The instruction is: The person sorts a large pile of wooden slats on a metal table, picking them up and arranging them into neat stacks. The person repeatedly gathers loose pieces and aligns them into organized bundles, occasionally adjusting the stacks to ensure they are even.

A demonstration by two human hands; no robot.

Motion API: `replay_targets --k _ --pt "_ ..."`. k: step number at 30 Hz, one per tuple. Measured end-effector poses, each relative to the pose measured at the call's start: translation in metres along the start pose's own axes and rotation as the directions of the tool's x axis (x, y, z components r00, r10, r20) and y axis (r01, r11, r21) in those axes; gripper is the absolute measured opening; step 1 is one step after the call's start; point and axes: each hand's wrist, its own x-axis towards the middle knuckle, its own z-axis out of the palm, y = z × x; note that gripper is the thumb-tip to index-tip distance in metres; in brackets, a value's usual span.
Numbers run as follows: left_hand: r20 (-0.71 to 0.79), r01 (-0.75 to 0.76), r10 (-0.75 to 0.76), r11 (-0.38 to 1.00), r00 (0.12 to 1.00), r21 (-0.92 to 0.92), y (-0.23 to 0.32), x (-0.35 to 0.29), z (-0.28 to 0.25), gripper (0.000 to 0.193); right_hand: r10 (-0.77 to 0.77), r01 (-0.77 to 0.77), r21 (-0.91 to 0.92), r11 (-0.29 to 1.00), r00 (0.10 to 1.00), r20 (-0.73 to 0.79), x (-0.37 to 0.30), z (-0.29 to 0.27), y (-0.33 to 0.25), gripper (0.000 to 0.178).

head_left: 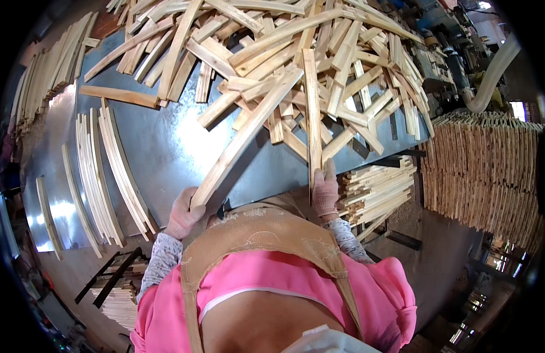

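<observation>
My left hand (185, 213), in a pale work glove, is closed around the near end of a long wooden slat (249, 136). That slat slants up and to the right, its far end over a heap of loose wooden strips (272, 59). In my gloved right hand (326, 191) is the near end of a second wooden slat (312, 106), which points almost straight away from me into the same heap. Both hands are at the front edge of a grey metal table (160, 141). The two slats spread apart toward me.
Sorted strips (93, 176) lie in rows on the table's left side. More strips (55, 65) are stacked at the far left. Below the right edge sits a pile of slats (378, 191), with a tall wood stack (484, 170) beyond. A pale hose (497, 73) hangs by machinery at the upper right.
</observation>
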Motion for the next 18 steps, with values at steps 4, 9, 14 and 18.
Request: replay_targets --k 4,9,14,18 --pt "-0.392 0.027 0.0 0.998 0.92 0.062 -0.012 -0.015 0.012 0.058 0.098 -0.135 0.084 0.987 0.935 0.342 0.005 -0.031 -0.054 0.05" --pt "-0.774 0.367 -0.101 0.913 0.625 0.177 -0.024 0.011 -0.004 0.048 -0.133 0.052 0.304 0.951 0.958 0.254 0.032 0.01 -0.07 0.049" --pt "-0.94 0.641 0.114 0.704 0.322 0.305 -0.079 -0.022 -0.003 0.04 -0.325 0.152 0.414 0.897 0.864 0.385 0.038 0.052 -0.13 0.047" --pt "-0.967 0.743 0.153 0.618 0.205 0.256 -0.107 -0.058 -0.009 0.037 -0.37 0.144 0.431 0.891 0.78 0.504 0.036 0.085 -0.174 0.041"
